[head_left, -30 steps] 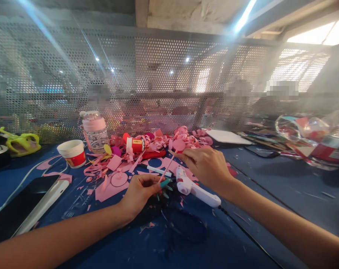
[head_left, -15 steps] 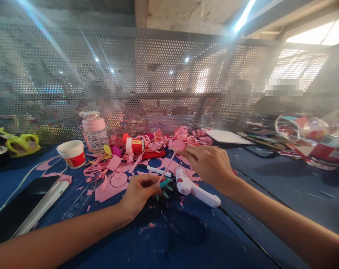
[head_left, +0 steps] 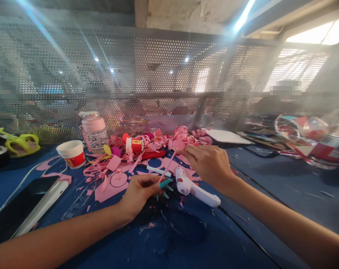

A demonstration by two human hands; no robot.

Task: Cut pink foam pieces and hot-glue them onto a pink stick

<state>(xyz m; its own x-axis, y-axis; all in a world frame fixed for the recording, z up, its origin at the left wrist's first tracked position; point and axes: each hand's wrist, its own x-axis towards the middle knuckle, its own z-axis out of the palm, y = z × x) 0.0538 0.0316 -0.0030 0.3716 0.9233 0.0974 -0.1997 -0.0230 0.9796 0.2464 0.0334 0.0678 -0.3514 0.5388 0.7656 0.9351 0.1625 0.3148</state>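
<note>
Between the fingers of my left hand (head_left: 137,196) is the lower end of a thin pink strip (head_left: 167,168), which slants up to the right. A round pink paper disc (head_left: 178,145) is at the strip's upper end, and my right hand (head_left: 210,163) pinches its right edge. Whether strip and disc are joined is hard to see. Long green nails show on my left hand. Just below my right hand a white glue gun (head_left: 199,193) lies on its side, its black cord trailing toward me.
Pink paper scraps (head_left: 110,190) and curls cover the middle of the blue table (head_left: 270,220). A paper cup (head_left: 74,153), a pink-lidded bottle (head_left: 95,132) and a phone (head_left: 23,207) are at left. Beyond stands a perforated metal screen (head_left: 163,71); clear plastic items (head_left: 312,130) sit at right.
Almost nothing differs. Both hands keep their hold on the pink strip and disc in nearly the same place.
</note>
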